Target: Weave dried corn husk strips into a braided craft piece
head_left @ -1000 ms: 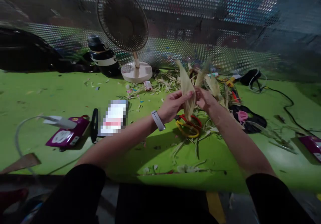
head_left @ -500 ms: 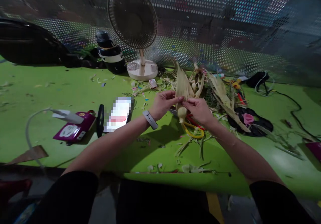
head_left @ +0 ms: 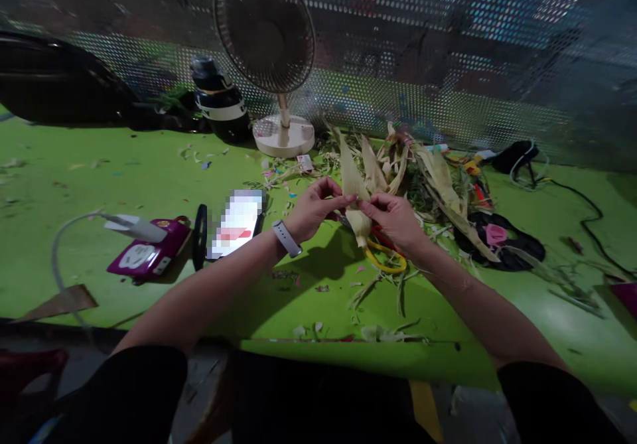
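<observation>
A pale, dry corn husk (head_left: 357,225) is held upright between my hands above the green table, its pointed leaf rising behind my fingers. My left hand (head_left: 318,208), with a light watch band on the wrist, pinches the husk from the left. From the right, my right hand (head_left: 395,218) pinches it with thumb and forefinger close to the left fingertips. Just below lie scissors with yellow and red handles (head_left: 385,258), partly hidden by the husk and the right hand. More dried husks (head_left: 442,178) lie in a pile behind.
A fan (head_left: 283,135) and a dark bottle (head_left: 221,109) stand at the back. To the left lie a lit phone (head_left: 236,225) and a purple power bank or charger (head_left: 149,251) with a cable. A black item with a pink flower (head_left: 495,235) sits right, and husk scraps litter the table.
My left hand has shifted slightly left, with its fingers a little more arched. The husk's leaf now leans further left, and another leaf behind it shows separately.
</observation>
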A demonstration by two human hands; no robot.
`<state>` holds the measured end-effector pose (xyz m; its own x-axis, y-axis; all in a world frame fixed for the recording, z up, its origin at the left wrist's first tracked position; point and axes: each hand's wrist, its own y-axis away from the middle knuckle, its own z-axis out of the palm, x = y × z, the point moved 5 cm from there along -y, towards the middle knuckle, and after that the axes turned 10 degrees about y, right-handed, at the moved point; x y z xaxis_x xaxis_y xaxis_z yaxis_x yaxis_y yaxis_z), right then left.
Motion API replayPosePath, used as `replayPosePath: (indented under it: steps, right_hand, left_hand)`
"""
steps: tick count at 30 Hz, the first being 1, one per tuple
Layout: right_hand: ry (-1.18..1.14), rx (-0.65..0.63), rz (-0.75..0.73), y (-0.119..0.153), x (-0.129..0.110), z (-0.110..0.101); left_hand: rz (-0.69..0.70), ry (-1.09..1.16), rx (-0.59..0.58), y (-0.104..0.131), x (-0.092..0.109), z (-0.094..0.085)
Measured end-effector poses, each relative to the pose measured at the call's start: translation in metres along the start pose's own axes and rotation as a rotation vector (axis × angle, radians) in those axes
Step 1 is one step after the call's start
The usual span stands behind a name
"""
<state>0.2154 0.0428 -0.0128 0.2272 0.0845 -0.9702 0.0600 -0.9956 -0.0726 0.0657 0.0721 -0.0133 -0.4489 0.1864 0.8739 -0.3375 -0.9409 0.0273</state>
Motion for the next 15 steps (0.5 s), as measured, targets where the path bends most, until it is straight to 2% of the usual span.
replayPosePath:
  steps: [3,5,8,11,15]
  right_hand:
    - [-0.073,-0.070,-0.016,0.0013,0.0010,0.0082]
    - [-0.074,-0.086,-0.041,0.0024,0.0006,0.0112]
    - [-0.061,-0.090,-0.038,0.0031,0.0031,0.0120]
    - [-0.046,-0.108,-0.036,0.0031,0.0073,0.0116]
    - [-0.010,-0.112,-0.091,0.0056,0.0070,0.0112]
  left_hand:
    - [-0.111,0.104,-0.088,0.0016,-0.0064,0.0041]
    - [-0.127,0.171,-0.101,0.0006,-0.0098,0.0033]
    - [-0.034,0.197,-0.090,-0.0036,-0.0105,-0.0024]
    - [0.062,0.115,-0.124,-0.0063,-0.0086,-0.0055]
    - [0.066,0.092,-0.170,-0.0052,-0.0070,-0.0032]
